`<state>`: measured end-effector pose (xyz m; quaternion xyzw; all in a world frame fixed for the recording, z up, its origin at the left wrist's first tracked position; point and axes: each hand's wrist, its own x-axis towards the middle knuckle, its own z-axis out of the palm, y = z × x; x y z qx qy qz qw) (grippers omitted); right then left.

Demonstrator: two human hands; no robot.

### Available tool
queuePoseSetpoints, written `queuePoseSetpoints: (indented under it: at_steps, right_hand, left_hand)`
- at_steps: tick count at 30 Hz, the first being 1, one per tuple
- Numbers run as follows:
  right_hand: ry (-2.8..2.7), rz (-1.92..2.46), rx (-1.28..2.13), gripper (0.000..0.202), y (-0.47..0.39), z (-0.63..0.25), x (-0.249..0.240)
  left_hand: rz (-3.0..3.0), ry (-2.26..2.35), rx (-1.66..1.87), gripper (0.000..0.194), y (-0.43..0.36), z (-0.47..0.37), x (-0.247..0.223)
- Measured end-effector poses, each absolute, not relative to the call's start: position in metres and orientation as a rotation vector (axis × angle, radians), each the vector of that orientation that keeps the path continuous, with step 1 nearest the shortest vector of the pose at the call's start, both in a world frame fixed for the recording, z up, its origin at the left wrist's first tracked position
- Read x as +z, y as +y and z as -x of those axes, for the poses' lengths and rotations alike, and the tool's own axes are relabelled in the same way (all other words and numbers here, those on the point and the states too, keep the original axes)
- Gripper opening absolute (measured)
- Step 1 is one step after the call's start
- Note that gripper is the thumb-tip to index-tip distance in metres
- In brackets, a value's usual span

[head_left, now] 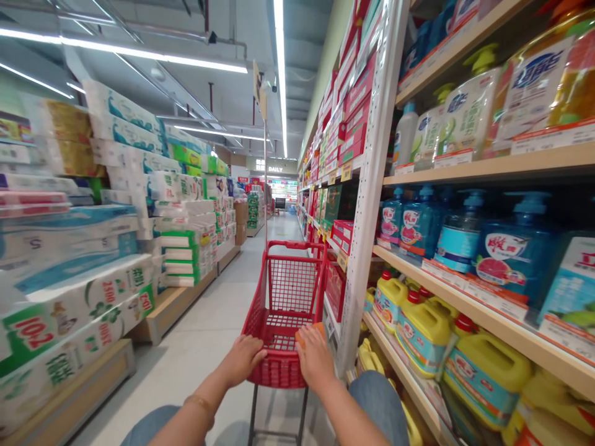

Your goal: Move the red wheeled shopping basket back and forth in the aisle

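Cart (280,368), slatted floor (279,339) showing; both hands (245,355) (313,354) on near end.

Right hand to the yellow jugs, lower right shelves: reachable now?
Probably yes: the yellow jugs face an open shelf front, though the right hand is at the red cart, and the white post and right knee crowd the way.

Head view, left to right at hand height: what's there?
White-and-green wrapped packs, left hand, red plastic shopping cart, right hand, white perforated metal post, yellow plastic jugs.
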<state>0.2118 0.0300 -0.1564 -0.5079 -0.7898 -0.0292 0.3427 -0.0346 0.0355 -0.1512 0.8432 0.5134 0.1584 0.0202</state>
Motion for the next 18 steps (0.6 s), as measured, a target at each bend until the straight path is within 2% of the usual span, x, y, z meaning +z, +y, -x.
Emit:
queuePoseSetpoints:
  at_steps: [7,12,15,18]
  right_hand:
    - [-2.053,1.364,-0.048,0.043,0.028,-0.189,-0.172]
    - [-2.099,1.346,-0.034,0.042,0.035,-0.215,-0.165]
    - [-2.025,1.415,-0.045,0.042,0.041,-0.214,-0.165]
    - [-1.964,1.457,-0.009,0.04,0.04,-0.193,-0.169]
  left_hand:
    - [-2.652,1.62,0.495,0.049,0.038,0.015,-0.159]
    - [-2.737,1.448,0.616,0.036,0.036,0.031,-0.159]
    - [-2.727,1.557,0.712,0.034,0.036,0.022,-0.163]
    - [-2.711,1.639,0.66,0.034,0.037,0.003,-0.165]
